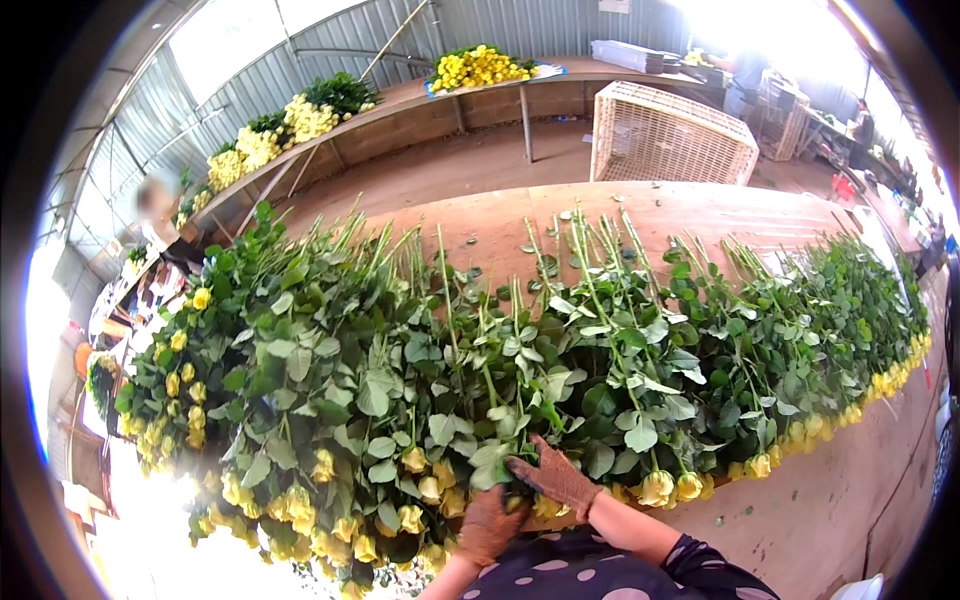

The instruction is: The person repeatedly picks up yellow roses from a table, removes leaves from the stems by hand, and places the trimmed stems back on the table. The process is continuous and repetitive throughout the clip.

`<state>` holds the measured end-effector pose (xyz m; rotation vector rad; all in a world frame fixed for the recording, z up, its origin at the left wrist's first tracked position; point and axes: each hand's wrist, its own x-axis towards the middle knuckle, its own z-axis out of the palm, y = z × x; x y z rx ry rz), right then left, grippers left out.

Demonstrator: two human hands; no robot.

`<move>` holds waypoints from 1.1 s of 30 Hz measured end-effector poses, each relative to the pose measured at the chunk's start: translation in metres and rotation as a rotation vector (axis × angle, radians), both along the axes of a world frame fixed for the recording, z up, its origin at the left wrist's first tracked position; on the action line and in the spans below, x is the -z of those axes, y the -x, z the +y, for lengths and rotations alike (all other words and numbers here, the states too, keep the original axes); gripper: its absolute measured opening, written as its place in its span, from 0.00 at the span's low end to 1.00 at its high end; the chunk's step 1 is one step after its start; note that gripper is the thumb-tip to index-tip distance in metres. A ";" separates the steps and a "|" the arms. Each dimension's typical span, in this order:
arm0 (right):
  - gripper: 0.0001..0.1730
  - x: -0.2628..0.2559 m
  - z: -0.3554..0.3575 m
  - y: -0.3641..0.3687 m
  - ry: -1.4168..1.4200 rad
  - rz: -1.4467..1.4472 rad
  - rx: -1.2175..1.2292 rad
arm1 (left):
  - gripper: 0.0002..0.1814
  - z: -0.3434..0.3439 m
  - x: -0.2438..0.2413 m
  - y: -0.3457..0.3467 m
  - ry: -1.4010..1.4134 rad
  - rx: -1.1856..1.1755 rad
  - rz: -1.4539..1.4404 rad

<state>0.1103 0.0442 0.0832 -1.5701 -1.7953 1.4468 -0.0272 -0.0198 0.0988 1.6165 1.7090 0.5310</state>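
Observation:
Both my hands wear brown work gloves and meet at the near edge of a long spread of yellow roses with leafy green stems (375, 394). My left hand (491, 525) is low among the blooms, its fingers curled beside a partly hidden yellow rose. Just right of it, my right hand (559, 476) reaches into the leaves, thumb and forefinger apart against the foliage. Whether either hand grips a stem is hidden by leaves and fingers. Yellow rose heads (656, 489) hang at the table's near edge to the right, while cut stem ends point away from me.
The wooden table (480, 214) shows bare board beyond the stems. A pale plastic crate (667, 135) stands behind it. Along the corrugated wall, a bench (405, 94) carries bunches of yellow roses (480, 69) and cream roses (311, 120). A person (169, 225) is at far left.

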 end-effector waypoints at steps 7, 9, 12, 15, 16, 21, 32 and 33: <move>0.26 -0.015 0.022 -0.029 0.310 0.596 0.151 | 0.27 0.042 0.042 0.044 -0.468 0.340 0.663; 0.17 -0.032 0.012 -0.032 0.264 0.768 0.207 | 0.32 0.068 0.049 0.018 0.185 -0.185 0.599; 0.17 -0.065 0.005 -0.038 0.601 1.043 0.433 | 0.37 0.092 0.083 0.007 0.333 -0.088 0.782; 0.19 -0.059 -0.006 -0.032 0.459 0.959 0.380 | 0.30 0.109 0.086 0.024 0.397 -0.215 0.642; 0.20 -0.065 -0.008 -0.033 0.412 0.897 0.329 | 0.30 0.109 0.078 0.028 0.307 -0.233 0.604; 0.23 -0.038 0.006 -0.018 0.111 0.548 0.151 | 0.20 0.097 0.042 0.103 0.262 -0.379 -0.733; 0.36 0.054 0.129 0.107 -0.164 -0.511 0.077 | 0.23 0.084 0.089 0.143 0.298 -0.261 -0.852; 0.35 0.063 0.140 0.117 -0.059 -0.577 0.158 | 0.23 0.084 0.088 0.143 0.212 -0.071 -0.497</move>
